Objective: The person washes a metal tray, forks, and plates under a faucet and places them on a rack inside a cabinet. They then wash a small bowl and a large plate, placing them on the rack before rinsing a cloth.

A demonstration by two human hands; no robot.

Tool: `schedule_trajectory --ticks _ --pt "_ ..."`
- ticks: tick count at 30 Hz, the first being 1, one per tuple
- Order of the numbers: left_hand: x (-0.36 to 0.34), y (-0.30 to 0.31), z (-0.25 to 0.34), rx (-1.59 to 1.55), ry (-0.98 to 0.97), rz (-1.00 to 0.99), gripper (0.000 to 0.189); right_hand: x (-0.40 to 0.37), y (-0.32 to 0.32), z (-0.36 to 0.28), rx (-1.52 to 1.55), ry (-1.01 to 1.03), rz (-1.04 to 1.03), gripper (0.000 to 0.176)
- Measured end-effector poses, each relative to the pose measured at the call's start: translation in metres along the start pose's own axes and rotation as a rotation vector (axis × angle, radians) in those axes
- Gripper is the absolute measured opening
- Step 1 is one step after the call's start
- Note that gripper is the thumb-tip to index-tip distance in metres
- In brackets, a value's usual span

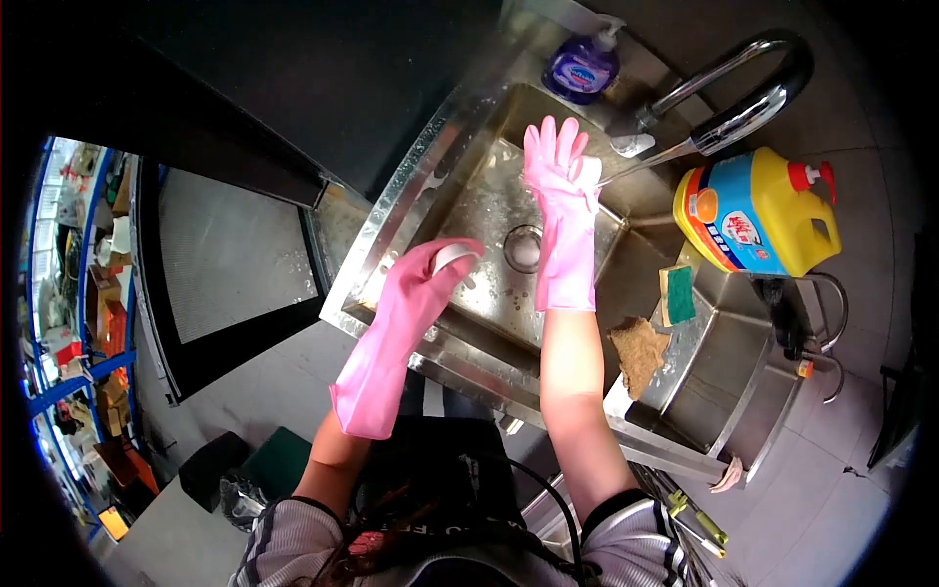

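Observation:
Both hands wear long pink rubber gloves over the steel sink (469,210). My left hand (430,274) is closed at the front edge of the basin, its fingers curled round a small white thing with a curved rim (453,256); the glove hides most of it, so I cannot tell its kind. Palm up and fingers stretched, my right hand (559,181) is over the basin. A thin stream of water (631,174) from the chrome faucet (753,117) meets it near the thumb. Between the hands lies the round drain (523,248).
Behind the basin stands a purple soap bottle (582,68). A big yellow detergent jug (753,215) is right of the faucet. On the sink's right part lie a green and yellow sponge (676,294) and a brown scouring pad (638,354). Shelves (83,323) stand far left.

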State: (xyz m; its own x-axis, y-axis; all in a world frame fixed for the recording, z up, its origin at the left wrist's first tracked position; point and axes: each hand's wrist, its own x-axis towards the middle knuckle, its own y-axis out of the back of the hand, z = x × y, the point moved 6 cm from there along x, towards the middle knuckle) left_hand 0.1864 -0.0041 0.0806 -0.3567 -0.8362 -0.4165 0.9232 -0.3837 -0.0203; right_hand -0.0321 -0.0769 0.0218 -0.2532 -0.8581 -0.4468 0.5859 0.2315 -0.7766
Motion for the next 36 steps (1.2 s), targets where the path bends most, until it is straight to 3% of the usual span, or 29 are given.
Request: schedule_trajectory --ticks 2,3,6,8,10,11,14,18,23,26,30,31,34,36 --pt "-0.001 0.001 -0.003 0.001 -0.026 0.017 0.026 0.006 -0.003 -0.002 0.015 0.012 -0.013 0.054" --pt "-0.002 0.001 -0.004 0.0 -0.037 0.025 0.026 0.007 -0.001 -0.004 0.001 -0.034 0.003 0.045" --pt "-0.003 0.004 -0.007 0.01 -0.026 0.031 0.027 0.023 0.01 -0.022 0.186 -0.145 0.157 0.035" --pt "-0.003 0.006 -0.008 -0.011 -0.042 0.037 0.027 0.029 0.008 -0.032 -0.339 -0.073 -0.085 0.038" --pt "-0.004 0.007 -0.008 -0.013 -0.044 0.041 0.027 0.02 -0.001 -0.049 -0.824 0.326 -0.113 0.039" --pt "-0.005 0.008 -0.008 -0.008 -0.04 0.043 0.027 0.018 -0.005 -0.052 -0.921 0.39 -0.118 0.042" --pt "-0.008 0.01 -0.002 -0.024 -0.004 0.033 0.025 -0.001 -0.007 -0.054 -0.822 0.18 -0.046 0.047" --pt "-0.009 0.009 -0.001 -0.034 0.014 0.042 0.024 -0.012 0.014 -0.07 -0.906 0.06 0.024 0.055" --pt "-0.009 0.01 -0.001 -0.028 0.019 0.027 0.025 -0.021 0.022 -0.082 -0.841 -0.216 -0.187 0.06" --pt "-0.009 0.011 -0.003 -0.024 0.007 0.028 0.024 -0.015 0.024 -0.069 -0.725 -0.284 -0.002 0.059" --pt "-0.01 0.009 -0.004 -0.042 0.011 0.012 0.025 -0.021 0.018 -0.034 -0.107 -0.558 0.113 0.058" --pt "-0.01 0.009 -0.004 -0.033 0.009 0.014 0.025 -0.008 0.027 -0.04 -0.133 -0.588 0.072 0.058" --pt "-0.011 0.009 -0.004 -0.02 0.013 0.018 0.025 -0.004 0.012 -0.021 -0.274 -0.652 -0.304 0.058" --pt "-0.012 0.009 -0.005 -0.034 0.021 0.019 0.025 0.006 0.009 -0.026 -0.417 -0.469 -0.34 0.053"
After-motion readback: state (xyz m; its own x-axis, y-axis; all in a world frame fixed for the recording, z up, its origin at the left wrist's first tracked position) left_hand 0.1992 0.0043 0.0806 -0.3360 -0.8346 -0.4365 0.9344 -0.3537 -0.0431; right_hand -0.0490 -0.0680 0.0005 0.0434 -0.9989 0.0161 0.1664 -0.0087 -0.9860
